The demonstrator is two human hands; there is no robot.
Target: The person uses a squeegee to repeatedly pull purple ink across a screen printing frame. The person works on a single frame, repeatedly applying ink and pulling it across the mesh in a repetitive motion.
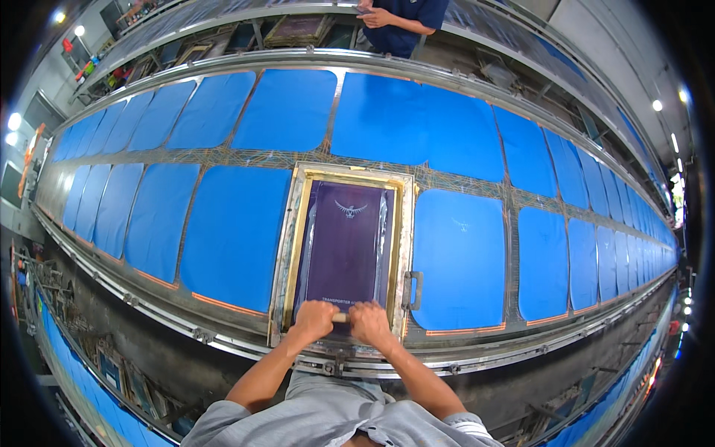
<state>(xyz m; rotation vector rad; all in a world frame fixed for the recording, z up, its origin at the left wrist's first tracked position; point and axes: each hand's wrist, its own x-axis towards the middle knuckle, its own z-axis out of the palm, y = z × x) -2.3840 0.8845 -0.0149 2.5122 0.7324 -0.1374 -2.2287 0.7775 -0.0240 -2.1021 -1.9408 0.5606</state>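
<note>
While wrapping fingers [325,311] of left hand [314,320] and right hand [370,323] round pale squeegee handle [340,317] inside silkscreen frame [404,238], by near edge of printing table [216,155], press evenly, hold handle level, avoid rocking frame.

"What is seen at the far side?"
"A person [406,26] in a dark blue shirt is seen by a second long desk [223,18]; a small dark object [363,10] is held."
"And beneath that desk?"
"Flat frames [298,31] are stored there."
"How is the place lit?"
"By bright lamps [657,105], seen left and right; a red item [68,45] is seen far left."
</note>
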